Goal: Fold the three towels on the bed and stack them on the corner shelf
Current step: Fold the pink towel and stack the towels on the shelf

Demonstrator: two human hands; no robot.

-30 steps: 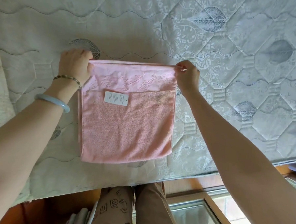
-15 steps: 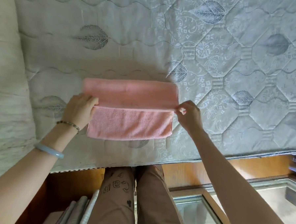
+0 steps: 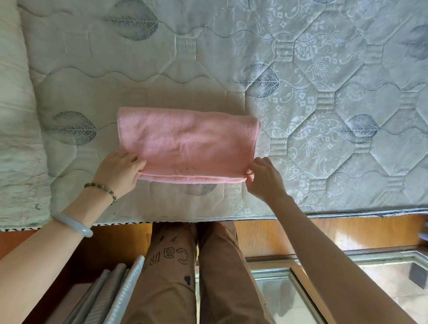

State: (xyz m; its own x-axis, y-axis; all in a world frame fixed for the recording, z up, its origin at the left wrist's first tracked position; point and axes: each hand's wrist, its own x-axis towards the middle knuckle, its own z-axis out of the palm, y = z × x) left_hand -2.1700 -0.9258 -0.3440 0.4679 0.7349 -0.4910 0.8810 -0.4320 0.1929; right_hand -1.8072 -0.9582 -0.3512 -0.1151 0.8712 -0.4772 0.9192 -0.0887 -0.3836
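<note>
A pink towel (image 3: 187,145) lies folded into a wide, flat rectangle on the quilted mattress (image 3: 312,68), close to its near edge. My left hand (image 3: 119,171) pinches the towel's near left corner. My right hand (image 3: 263,179) pinches the near right corner, fingers closed on the stacked edges. The near edges of the layers line up between my hands. No other towel and no shelf are in view.
The mattress's near edge (image 3: 230,217) runs across the view, with a wooden bed frame (image 3: 328,229) below it. My legs in brown trousers (image 3: 201,285) stand against the bed. A glass-topped surface (image 3: 324,304) is at lower right, grey ribbed items (image 3: 116,298) at lower left.
Both hands pulled the towel's far edge toward me and brought it down onto the near edge, halving the towel. The label and embossed band are now hidden inside.
</note>
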